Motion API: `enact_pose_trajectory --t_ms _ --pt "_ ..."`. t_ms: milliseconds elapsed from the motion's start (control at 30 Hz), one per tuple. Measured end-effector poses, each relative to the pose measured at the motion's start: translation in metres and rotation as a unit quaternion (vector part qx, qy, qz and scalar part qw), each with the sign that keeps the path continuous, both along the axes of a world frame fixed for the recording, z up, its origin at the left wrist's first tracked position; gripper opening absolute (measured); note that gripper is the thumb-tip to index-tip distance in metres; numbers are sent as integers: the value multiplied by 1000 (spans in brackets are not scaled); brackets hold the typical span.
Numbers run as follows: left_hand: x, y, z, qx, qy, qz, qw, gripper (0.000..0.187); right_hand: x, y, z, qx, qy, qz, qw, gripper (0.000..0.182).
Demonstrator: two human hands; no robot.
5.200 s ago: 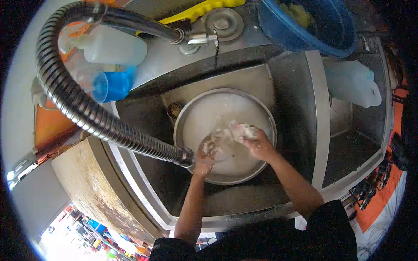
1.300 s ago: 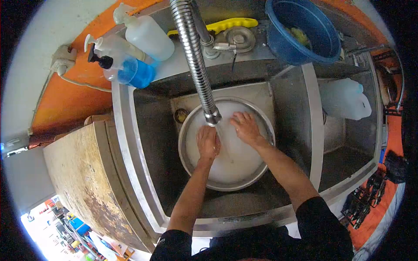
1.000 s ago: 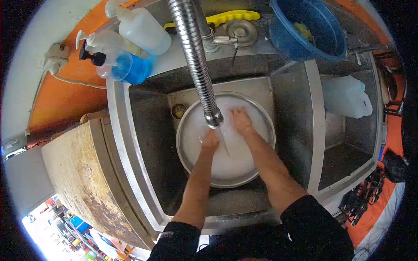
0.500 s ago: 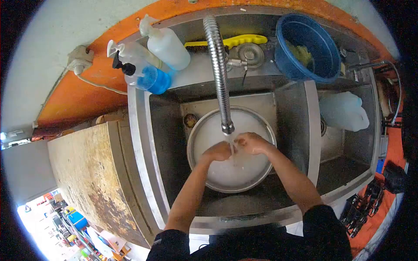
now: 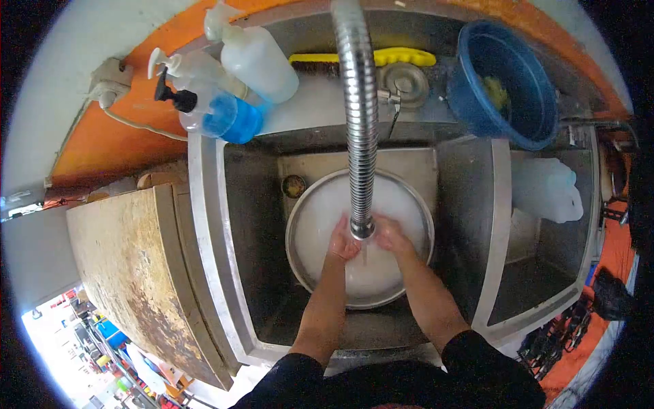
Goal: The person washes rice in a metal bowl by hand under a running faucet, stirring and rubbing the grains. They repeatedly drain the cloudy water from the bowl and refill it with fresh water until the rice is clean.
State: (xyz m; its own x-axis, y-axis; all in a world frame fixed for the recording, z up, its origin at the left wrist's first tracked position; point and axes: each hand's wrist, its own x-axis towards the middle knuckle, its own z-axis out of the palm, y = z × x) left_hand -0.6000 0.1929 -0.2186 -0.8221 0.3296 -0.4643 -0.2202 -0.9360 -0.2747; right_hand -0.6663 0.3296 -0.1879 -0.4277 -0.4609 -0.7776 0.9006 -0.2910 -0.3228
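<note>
A ribbed metal faucet hose (image 5: pixel 362 136) hangs over a round metal basin (image 5: pixel 291 255) full of cloudy, whitish water. At its nozzle, my left hand (image 5: pixel 346 240) is on the left side, wet, with fingers apart and the palm turned toward the stream. On the other side, my right hand (image 5: pixel 390 236) has its fingers reaching toward the nozzle, partly hidden behind it. Nothing shows in either hand. A thin stream of water falls between them into the basin.
The basin stands in a steel sink (image 5: pixel 463 204). Along the back ledge are a white pump bottle (image 5: pixel 260 65), a blue soap bottle (image 5: pixel 231 117), a yellow-handled brush (image 5: pixel 405 56) and a blue bucket (image 5: pixel 501 88). A plastic jug (image 5: pixel 548 189) lies in the right compartment.
My hands have drawn upright around the nozzle, the left turning its palm toward the stream. The camera view has tilted and shifted slightly.
</note>
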Motion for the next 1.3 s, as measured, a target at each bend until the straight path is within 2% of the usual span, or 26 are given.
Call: enact_pose_trajectory --t_ms 33,67,100,133,167,233,300,367,433,500,533,600,633,667,733,767,833,867,933,1000,1067,1100,1133,1167,1233,1300 --pt "11 1 -35 -124 -21 -52 991 47 1 -2 -2 54 49 35 997 30" --pt "25 4 -82 -247 -39 -102 963 42 -4 -5 -10 167 119 184 961 30" --pt "25 4 -85 -397 -20 -147 906 38 -9 -8 -23 276 185 324 886 29" --pt "24 4 -88 -536 -18 -199 820 34 -10 -10 -20 336 257 356 833 28" --pt "18 2 -58 -685 21 -239 688 31 -12 -13 -16 402 320 384 767 28" --pt "6 1 -6 -834 37 -250 490 26 -4 -13 14 443 466 245 726 26" --pt "5 5 36 -881 -9 -221 419 25 0 -2 17 410 511 248 713 23" --pt "0 -2 83 -932 78 -183 303 27 -9 -2 36 365 555 228 712 21" --pt "-1 -3 89 -961 130 -172 174 29 -9 3 79 311 582 193 726 19" --pt "18 5 70 -969 150 -194 37 32 9 15 65 357 679 216 604 19" --pt "18 9 75 -951 178 -220 128 33 6 18 61 377 727 220 530 19" --pt "21 14 84 -885 231 -268 302 35 -1 13 93 318 652 206 657 19" --pt "29 18 85 -856 205 -323 347 36 10 11 107 281 597 203 723 20" --pt "36 20 81 -824 177 -374 388 36 20 9 108 234 494 161 822 15" --pt "43 23 74 -873 267 -161 375 30 36 10 97 310 579 207 726 14" --pt "52 18 63 -865 269 -232 355 31 41 9 95 347 618 226 669 14" --pt "60 9 58 -834 260 -371 316 33 47 -1 102 146 451 153 867 15" --pt "64 7 68 -808 215 -384 393 32 53 -4 107 38 341 115 932 15" --pt "66 5 90 -736 124 -392 538 30 51 -6 124 46 280 157 946 15" --pt "75 5 96 -808 191 -304 466 34 39 -9 141 45 237 201 949 16" --pt "83 4 101 -796 184 -275 506 35 25 -9 151 36 209 243 947 19" --pt "85 9 101 -744 143 -289 585 35 17 -8 155 133 340 279 888 20" --pt "81 11 103 -684 103 -299 657 34 6 -6 159 227 462 302 802 21" --pt "72 10 116 -582 87 -276 760 34 -7 -6 167 317 570 313 691 24" --pt "55 12 141 -337 56 -217 914 32 -46 -7 197 391 704 133 578 28" --pt "44 15 143 -459 130 -238 846 31 -77 -13 257 459 716 147 505 33"
